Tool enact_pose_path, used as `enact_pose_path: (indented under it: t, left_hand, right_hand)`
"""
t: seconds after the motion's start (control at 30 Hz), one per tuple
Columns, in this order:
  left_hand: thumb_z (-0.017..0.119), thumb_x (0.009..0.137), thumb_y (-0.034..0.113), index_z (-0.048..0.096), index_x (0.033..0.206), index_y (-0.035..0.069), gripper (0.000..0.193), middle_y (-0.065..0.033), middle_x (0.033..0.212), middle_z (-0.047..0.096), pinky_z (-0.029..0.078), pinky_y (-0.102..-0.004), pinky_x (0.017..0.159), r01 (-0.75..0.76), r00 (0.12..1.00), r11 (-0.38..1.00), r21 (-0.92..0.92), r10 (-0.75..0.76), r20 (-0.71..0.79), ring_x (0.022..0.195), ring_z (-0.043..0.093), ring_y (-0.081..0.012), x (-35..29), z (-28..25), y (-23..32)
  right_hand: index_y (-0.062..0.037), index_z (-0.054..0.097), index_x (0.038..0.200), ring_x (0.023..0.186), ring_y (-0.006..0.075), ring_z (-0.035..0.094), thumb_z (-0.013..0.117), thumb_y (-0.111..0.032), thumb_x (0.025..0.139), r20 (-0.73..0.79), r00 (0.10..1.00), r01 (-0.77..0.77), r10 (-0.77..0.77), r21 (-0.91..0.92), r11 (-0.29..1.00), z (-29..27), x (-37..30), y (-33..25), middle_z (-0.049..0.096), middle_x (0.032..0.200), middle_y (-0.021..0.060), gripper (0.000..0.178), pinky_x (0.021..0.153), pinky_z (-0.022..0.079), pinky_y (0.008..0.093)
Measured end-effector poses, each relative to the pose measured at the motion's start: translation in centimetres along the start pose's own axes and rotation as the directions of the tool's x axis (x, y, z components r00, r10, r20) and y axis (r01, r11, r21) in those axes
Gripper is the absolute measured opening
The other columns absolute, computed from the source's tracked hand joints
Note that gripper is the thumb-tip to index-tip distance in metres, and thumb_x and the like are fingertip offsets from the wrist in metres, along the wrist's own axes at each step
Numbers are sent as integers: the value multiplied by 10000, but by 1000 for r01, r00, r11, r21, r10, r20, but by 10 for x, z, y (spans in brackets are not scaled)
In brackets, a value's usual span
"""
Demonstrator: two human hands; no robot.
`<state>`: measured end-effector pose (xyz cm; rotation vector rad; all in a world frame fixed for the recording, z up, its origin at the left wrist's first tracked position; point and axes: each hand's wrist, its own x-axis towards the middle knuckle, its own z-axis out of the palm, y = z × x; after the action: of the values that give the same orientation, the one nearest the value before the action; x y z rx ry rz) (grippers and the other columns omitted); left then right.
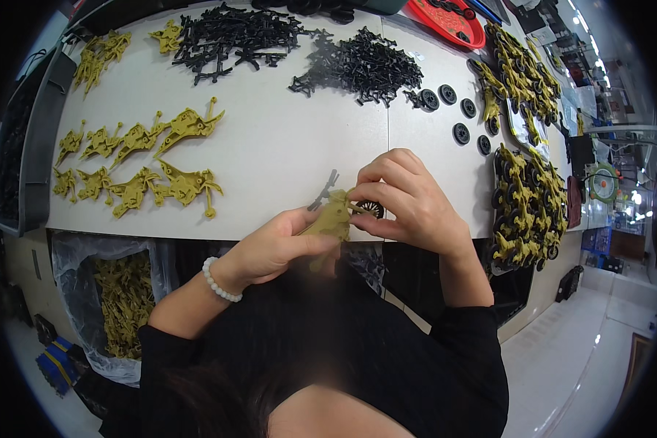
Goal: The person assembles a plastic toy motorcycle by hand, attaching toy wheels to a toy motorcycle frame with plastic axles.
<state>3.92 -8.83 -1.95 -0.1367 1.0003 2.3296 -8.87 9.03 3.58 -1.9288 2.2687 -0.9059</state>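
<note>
Over the table's front edge, my left hand [281,244] is closed on a yellow plastic toy motorcycle body [327,225]. A dark bar-like part [327,188] sticks up from its far end. My right hand [409,197] pinches a small black spoked wheel [371,209] at the right side of that body. Whether the wheel is seated on the body I cannot tell, since fingers cover the joint. Two rows of yellow half-bodies [186,130] lie to the left of my hands. Several loose black wheels [461,133] rest beyond my right hand.
Heaps of small black parts [376,66] cover the far side of the white table [285,131]. Assembled yellow motorcycles [525,208] crowd the right end. A red tray [452,22] stands at the back. A grey bin [33,139] borders the left; a lined bag of yellow parts [124,306] sits below.
</note>
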Motion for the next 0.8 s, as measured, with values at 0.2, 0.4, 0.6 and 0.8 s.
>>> enact_pose_path:
  t: [0.2,0.4,0.6,0.8]
  left_hand:
    - [588,879,163,512,1153,1,327,-73,911,599,455,-289,760,-4,1000,997,73,3,16,792,616,-176,0,-1,0]
    - [584,892,131,526,1155,1,299,-55,917,612,461,-262,751,24,1000,998,63,-23,-16,802,618,-146,0,0,-1]
    - [611,887,143,559,1142,2,296,-26,922,627,456,-223,758,10,1000,987,163,-6,-29,810,598,-88,-1,3,0]
    - [635,875,149,565,1146,-10,322,-18,919,629,452,-218,779,17,998,972,236,-3,-60,821,575,-69,-2,9,4]
  right_hand:
    - [-63,615,893,822,240,553,767,-78,595,-6,1000,-25,25,-9,1000,4,-2,0,584,894,55,334,745,449,356]
    - [-66,619,900,846,248,559,780,-99,595,40,998,-57,56,15,998,5,-6,0,585,897,56,347,753,452,352]
    - [-20,613,902,852,230,571,816,-189,627,-5,920,-369,391,322,872,11,-10,-1,601,912,86,381,769,457,327]
    - [9,595,847,785,180,562,773,-178,715,154,844,-508,513,535,675,22,-10,-9,590,838,84,291,748,444,292]
